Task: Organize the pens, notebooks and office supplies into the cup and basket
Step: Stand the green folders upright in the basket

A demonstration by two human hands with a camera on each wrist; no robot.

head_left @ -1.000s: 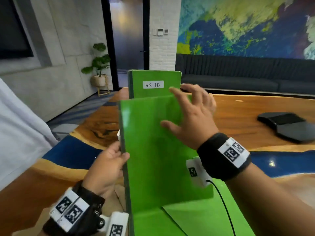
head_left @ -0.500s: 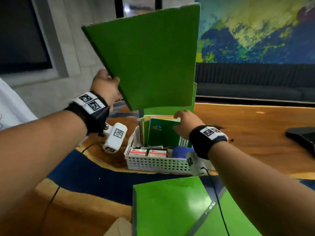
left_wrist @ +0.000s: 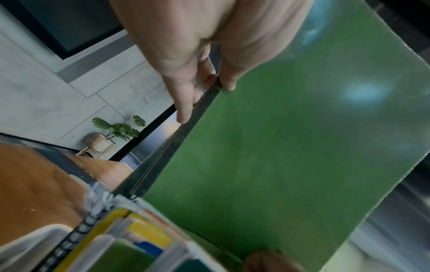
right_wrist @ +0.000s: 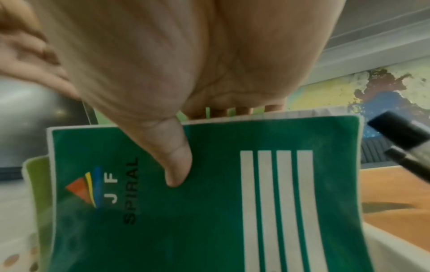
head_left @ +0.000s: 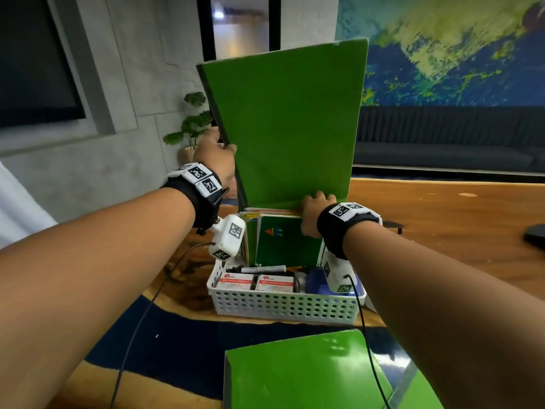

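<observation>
Head view, counter: wood with blue bands, carrying the white basket (head_left: 283,305); a green folder (head_left: 303,376) lies nearer me than the basket.
Head view, room: grey wall, potted plant (head_left: 191,125), dark sofa (head_left: 442,143) and map mural behind the basket.
Left wrist view: my left hand (left_wrist: 204,55) pinches the dark spine of the green notebook (left_wrist: 291,147), its lower edge at the basket's back.
Right wrist view: my right hand (right_wrist: 186,73) grips the JF spiral notebook (right_wrist: 209,202) standing in the basket, thumb on its cover.

Green notebook (head_left: 290,128) upright above white basket (head_left: 283,305).
</observation>
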